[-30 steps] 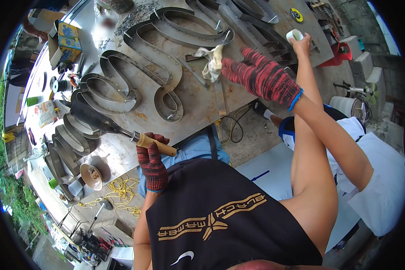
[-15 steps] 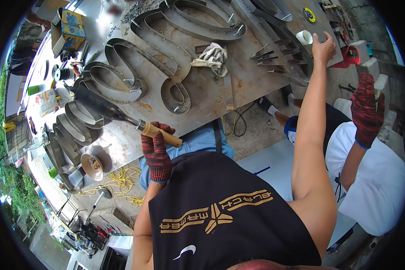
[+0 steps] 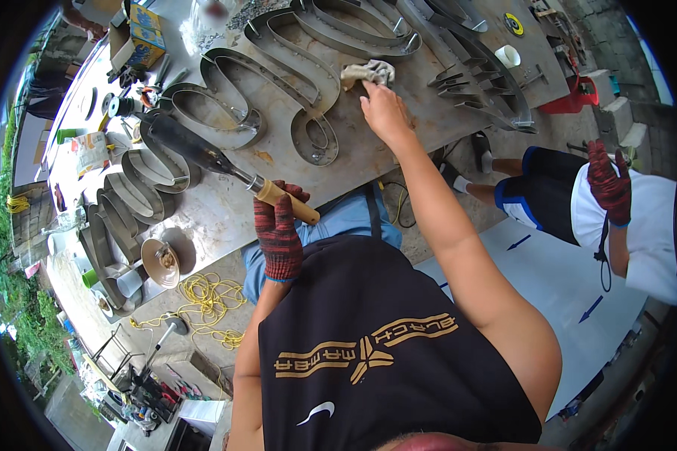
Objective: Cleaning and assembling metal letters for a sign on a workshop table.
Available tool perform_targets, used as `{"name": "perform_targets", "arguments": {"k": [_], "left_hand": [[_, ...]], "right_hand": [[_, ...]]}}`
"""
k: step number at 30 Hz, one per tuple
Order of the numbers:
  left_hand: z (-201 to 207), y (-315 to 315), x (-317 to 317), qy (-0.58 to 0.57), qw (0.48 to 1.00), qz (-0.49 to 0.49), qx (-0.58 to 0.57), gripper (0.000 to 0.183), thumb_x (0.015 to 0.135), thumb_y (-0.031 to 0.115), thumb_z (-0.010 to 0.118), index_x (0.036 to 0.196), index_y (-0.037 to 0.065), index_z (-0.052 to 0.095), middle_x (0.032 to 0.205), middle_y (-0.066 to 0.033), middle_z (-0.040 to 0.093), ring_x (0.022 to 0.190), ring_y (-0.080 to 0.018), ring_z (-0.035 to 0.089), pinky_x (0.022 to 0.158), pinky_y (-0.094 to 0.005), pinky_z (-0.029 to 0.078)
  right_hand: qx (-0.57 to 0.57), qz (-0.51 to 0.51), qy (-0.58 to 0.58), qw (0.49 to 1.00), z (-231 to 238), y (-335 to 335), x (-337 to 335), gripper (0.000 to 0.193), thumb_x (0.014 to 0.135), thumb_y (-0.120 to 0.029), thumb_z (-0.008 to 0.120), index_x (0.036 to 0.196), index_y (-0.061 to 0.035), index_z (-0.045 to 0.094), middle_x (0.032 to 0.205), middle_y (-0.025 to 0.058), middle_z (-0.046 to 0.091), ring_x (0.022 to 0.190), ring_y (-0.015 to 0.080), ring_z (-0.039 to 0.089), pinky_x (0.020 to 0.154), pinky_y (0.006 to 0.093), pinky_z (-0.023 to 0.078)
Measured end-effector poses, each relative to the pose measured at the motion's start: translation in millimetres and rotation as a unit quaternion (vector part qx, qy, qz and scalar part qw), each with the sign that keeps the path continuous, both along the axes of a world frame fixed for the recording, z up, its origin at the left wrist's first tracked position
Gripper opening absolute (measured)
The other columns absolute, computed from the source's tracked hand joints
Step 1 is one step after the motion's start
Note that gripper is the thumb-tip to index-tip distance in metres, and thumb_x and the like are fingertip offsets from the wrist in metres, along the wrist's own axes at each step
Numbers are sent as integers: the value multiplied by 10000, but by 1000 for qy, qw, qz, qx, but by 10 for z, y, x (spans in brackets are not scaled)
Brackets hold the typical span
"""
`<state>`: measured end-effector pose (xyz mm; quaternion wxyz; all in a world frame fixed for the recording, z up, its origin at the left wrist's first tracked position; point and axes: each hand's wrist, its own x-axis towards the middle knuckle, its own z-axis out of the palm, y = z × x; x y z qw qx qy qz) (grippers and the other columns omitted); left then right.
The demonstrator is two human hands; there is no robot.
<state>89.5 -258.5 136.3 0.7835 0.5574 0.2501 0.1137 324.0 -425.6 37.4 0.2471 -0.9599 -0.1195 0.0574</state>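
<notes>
Firmly, left hand (image 3: 278,234) clasps file handle (image 3: 287,203).

A metal worktable (image 3: 459,113) carries curved steel strips (image 3: 278,75), a white cup (image 3: 508,55) and a yellow box (image 3: 144,37) — yellow cord (image 3: 203,297) lies coiled on the ground.

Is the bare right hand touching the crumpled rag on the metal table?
Touching. In the head view the fingertips of the right hand lie on the lower edge of the crumpled rag, with no gap showing. The gloved left hand grips a wooden-handled tool.
</notes>
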Motion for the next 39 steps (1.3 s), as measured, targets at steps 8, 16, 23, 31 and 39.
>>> {"name": "perform_targets", "arguments": {"k": [8, 16, 23, 31, 39], "left_hand": [[33, 101, -165, -30, 999, 20, -13, 276, 1022, 182, 554, 1239, 25, 490, 1035, -109, 635, 946, -233, 642, 885, -385, 523], [33, 186, -264, -44, 999, 12, 3, 329, 1031, 256, 548, 1251, 19, 489, 1036, -111, 635, 938, -244, 650, 869, -388, 535], [55, 193, -255, -44, 999, 11, 2, 299, 1029, 233, 549, 1235, 23, 493, 1032, -110, 637, 942, -233, 648, 878, -381, 528], [67, 185, -242, -47, 999, 7, 11, 247, 1033, 203, 533, 1210, 35, 498, 1027, -106, 638, 945, -217, 643, 862, -371, 527], [69, 190, -233, -48, 999, 3, 15, 259, 1038, 207, 523, 1218, 23, 495, 1027, -109, 637, 952, -218, 646, 875, -371, 524]], "right_hand": [[-47, -60, 6, 997, -187, 231, 94, 230, 846, -203, 722, 1041, -86, 685, 1133, 146, 669, 1043, 375, 651, 886, 487, 513], [-129, -91, 63, 985, -183, 300, 216, 215, 821, -143, 701, 985, -7, 730, 1145, 192, 679, 1034, 374, 681, 882, 469, 547], [-104, -114, 39, 987, -169, 297, 136, 207, 792, -176, 733, 942, -33, 745, 1064, 194, 715, 1022, 379, 684, 863, 468, 556], [-91, -141, 95, 981, -95, 339, 149, 293, 795, -221, 754, 995, -8, 730, 1077, 213, 714, 1049, 384, 677, 896, 472, 544], [-109, -154, 97, 977, -17, 363, 128, 172, 829, -121, 677, 963, -46, 754, 1056, 180, 731, 1035, 351, 698, 861, 453, 565]]}}
